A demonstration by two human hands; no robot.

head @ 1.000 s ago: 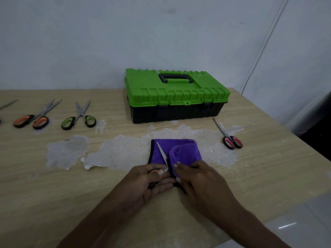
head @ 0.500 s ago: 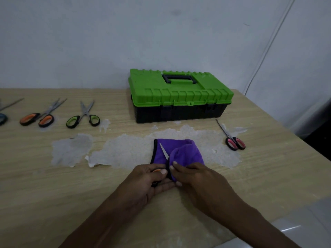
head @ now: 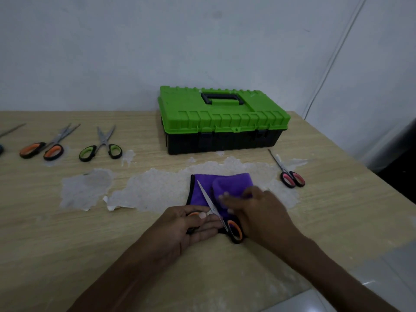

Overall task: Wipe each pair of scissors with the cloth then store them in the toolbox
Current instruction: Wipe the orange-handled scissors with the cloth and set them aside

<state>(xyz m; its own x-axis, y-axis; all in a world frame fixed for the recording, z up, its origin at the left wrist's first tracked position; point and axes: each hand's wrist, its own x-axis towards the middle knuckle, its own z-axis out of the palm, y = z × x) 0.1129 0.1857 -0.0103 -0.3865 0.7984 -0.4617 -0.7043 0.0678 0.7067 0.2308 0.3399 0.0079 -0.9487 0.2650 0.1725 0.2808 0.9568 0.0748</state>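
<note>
A purple cloth [head: 234,180] lies on the table in front of me. Orange-handled scissors [head: 210,202] rest open on it, one blade bare and pointing up-left. My left hand [head: 191,226] grips one orange handle loop. My right hand [head: 254,210] presses a fold of the cloth over the other blade; the second handle loop [head: 235,230] shows just below it. The green-lidded toolbox [head: 222,118] stands shut behind the cloth. Pink-handled scissors [head: 291,177] lie to the right of the cloth.
Green-handled scissors [head: 101,149] and another orange-handled pair [head: 45,147] lie at the far left, with a further blade tip [head: 12,130] at the frame's edge. Patches of peeled veneer [head: 87,190] mark the wooden table. The table's right edge [head: 351,154] runs diagonally.
The scissors have opened wider; one handle loop is now exposed below my right hand. My right hand has slid up along the covered blade with the cloth fold.
</note>
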